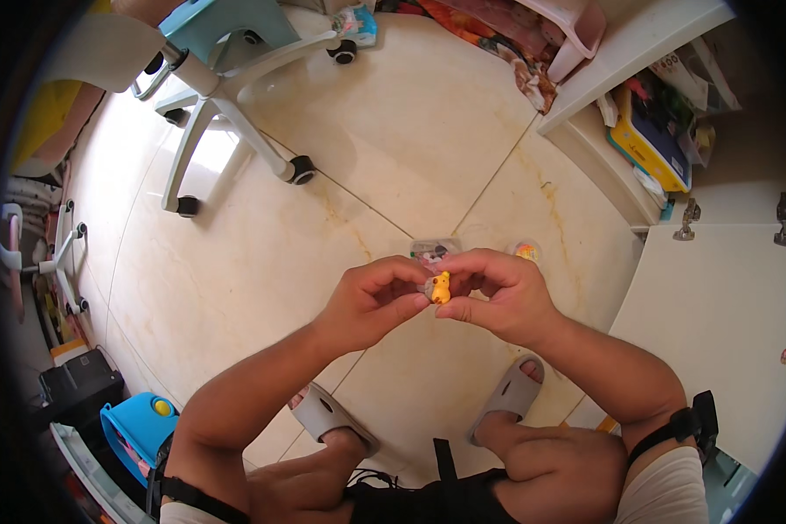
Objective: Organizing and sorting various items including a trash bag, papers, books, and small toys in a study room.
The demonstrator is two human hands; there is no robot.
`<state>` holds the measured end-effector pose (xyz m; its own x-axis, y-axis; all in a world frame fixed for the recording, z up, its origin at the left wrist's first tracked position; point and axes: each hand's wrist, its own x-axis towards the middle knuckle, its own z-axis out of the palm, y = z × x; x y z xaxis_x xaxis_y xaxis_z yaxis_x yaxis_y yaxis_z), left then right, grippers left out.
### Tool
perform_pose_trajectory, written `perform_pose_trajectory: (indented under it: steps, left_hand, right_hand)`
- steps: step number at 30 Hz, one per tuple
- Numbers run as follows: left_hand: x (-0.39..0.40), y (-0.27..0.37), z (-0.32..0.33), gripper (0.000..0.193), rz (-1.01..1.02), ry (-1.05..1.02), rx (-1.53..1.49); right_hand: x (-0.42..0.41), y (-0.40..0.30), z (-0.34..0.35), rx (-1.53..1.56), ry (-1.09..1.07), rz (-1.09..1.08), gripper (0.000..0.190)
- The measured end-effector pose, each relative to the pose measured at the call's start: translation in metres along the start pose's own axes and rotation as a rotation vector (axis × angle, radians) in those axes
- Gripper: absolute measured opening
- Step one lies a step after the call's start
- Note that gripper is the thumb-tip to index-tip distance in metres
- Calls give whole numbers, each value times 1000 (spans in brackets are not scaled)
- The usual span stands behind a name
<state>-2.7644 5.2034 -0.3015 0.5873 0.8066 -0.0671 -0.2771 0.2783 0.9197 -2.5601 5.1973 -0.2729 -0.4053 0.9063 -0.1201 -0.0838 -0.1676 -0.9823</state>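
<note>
A small yellow animal-shaped figure (441,289) with a greyish piece on its left side is held up between both hands, above the floor. My left hand (376,298) pinches the greyish side between thumb and fingertips. From the other side, my right hand (501,291) has its index finger and thumb at the figure's top and bottom, the other fingers curled behind it. Just beyond the hands, a clear plastic box (437,246) of small mixed pieces sits on the floor, partly hidden by the fingers. A small round container (525,251) with orange and yellow contents stands behind my right hand.
A white swivel chair base (213,88) on black casters stands at upper left, near a teal plastic stool (226,26). At right are an open white cabinet door (707,314) and a shelf holding a yellow-blue box (652,141). A blue bucket (141,422) is at lower left.
</note>
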Motion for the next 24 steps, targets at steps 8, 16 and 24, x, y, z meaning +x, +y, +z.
perform_pose_trajectory:
  steps: [8,16,24]
  left_hand:
    - [-3,-3,-3,19,14,-11,52]
    - [-4,4,4,10,-69,-89,-25]
    - [-10,0,12,18,389,70,915]
  right_hand:
    - [0,2,3,57,-30,35,34]
    - [3,9,-8,362,-67,283,28]
    - [4,4,-1,-33,-45,-82,21]
